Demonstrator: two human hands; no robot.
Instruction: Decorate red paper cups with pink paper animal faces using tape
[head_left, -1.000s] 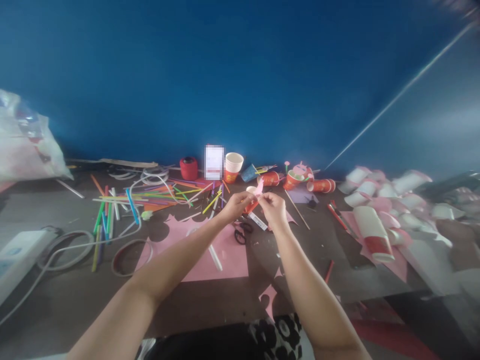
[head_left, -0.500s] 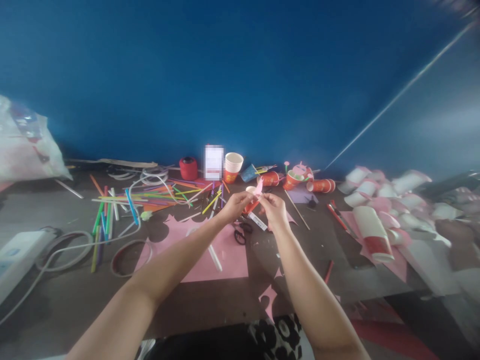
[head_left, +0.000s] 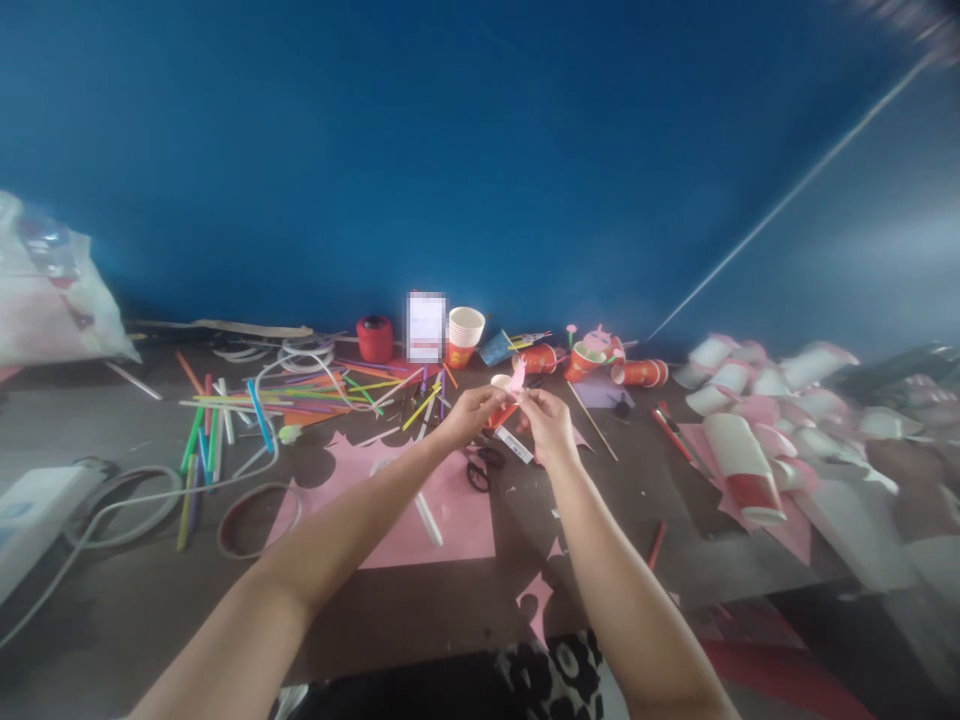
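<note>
Two grips, left hand (head_left: 472,413) and right hand (head_left: 550,420), pinch pink paper (head_left: 519,374) at six o'clock edge: good hold. Looks light, bendy, easily ripped.

Scissors (head_left: 485,464) and cut pink paper (head_left: 463,515) suggest a craft workspace.

1. Pink sheet (head_left: 465,520): smooth, matt paper.
2. Beyond the sheet, pink cutout (head_left: 518,374): matt paper.
3. Left of the sheet, white block (head_left: 41,500): smooth, plastic-looking.
4. Beyond the sheet, far left, bag (head_left: 56,310): crinkled, partly glossy plastic.
</note>
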